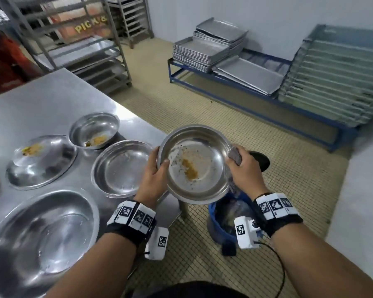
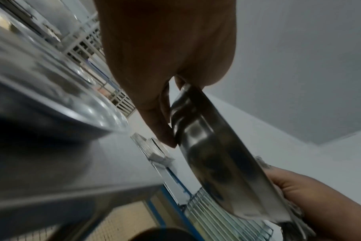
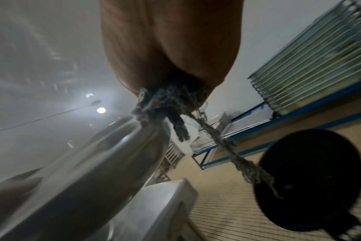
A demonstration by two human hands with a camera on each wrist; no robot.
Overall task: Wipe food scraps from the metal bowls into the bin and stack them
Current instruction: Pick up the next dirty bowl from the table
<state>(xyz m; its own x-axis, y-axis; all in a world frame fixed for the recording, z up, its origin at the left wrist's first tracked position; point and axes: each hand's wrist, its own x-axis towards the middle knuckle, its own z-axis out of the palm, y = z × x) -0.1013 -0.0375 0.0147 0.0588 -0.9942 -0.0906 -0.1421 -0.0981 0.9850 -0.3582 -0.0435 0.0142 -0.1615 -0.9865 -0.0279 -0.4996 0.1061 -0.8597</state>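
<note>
Bowl in hand [image 1: 195, 164]: I hold it tilted over the bin [image 1: 229, 220], scraps unwiped.
Left hand [image 1: 154, 175]: fingers pinching its rim.
Right hand [image 1: 243, 168]: fingers bunched on cloth [image 1: 234, 154].
Surface bowls [image 1: 94, 131]: four, unstacked; two still dirty.

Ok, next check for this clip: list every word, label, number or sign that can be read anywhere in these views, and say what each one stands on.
"PICK &": yellow letters on the orange sign behind the metal rack, head view; whatever follows is cut off by a rack post.
Wristband markers and camera tag: black-and-white square codes, no readable words or numbers.
Left wrist and right wrist views: no text visible.
</note>
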